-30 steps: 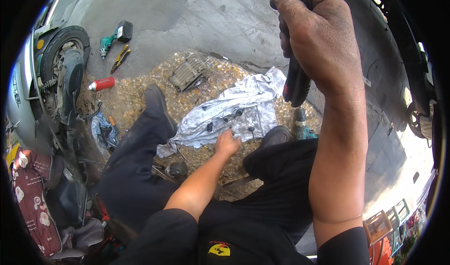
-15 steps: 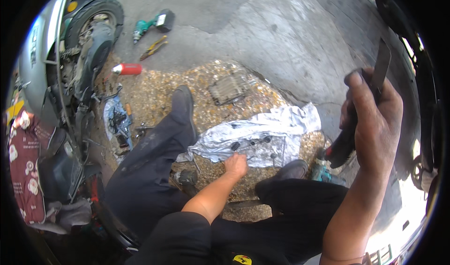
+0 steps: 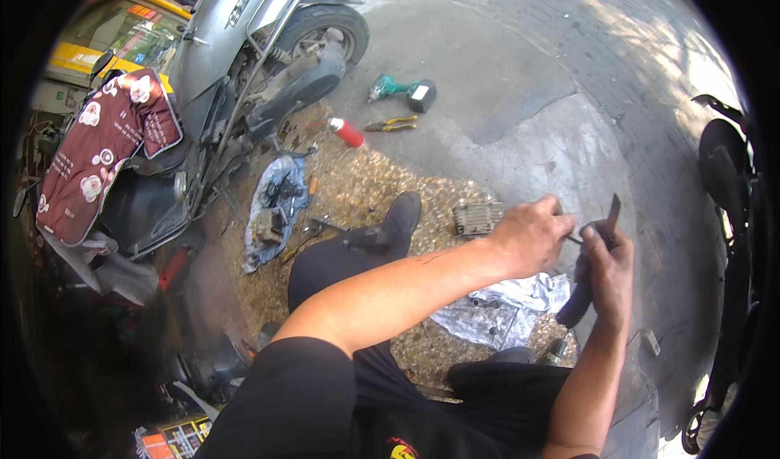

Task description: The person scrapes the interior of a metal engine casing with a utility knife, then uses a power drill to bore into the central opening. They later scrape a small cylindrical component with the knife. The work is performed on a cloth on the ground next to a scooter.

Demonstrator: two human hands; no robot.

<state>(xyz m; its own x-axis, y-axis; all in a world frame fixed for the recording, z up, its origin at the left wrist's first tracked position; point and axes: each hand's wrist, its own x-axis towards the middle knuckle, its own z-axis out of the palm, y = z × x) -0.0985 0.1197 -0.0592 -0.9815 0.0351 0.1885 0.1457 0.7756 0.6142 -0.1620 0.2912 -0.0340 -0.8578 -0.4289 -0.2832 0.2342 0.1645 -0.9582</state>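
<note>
Out in front to the right, my two hands are close together. My right hand [image 3: 611, 274] is closed round a dark tool [image 3: 577, 298]; a flat, slant-tipped blade [image 3: 613, 213] rises above the fist and a thick black handle comes out below. Beside it, my left hand [image 3: 530, 235] is closed in a pinch near the right thumb. Something thin shows at its fingertips, too small to name. Beneath the hands lies a whitish cloth [image 3: 512, 317] with small dark parts on it, partly hidden by my left forearm.
A ribbed metal part [image 3: 477, 218] lies beyond my left forearm. Farther off are a green drill [image 3: 402, 91], yellow-handled pliers [image 3: 392, 123] and a red spray can [image 3: 348, 132]. Parts rest on a blue cloth [image 3: 276, 207]. A scooter [image 3: 301, 85] stands left, a dark vehicle [image 3: 723, 166] right.
My left hand has left the cloth and come up beside my right hand. The right hand still holds the dark tool. The view has swung, so the scooter shows more fully.
</note>
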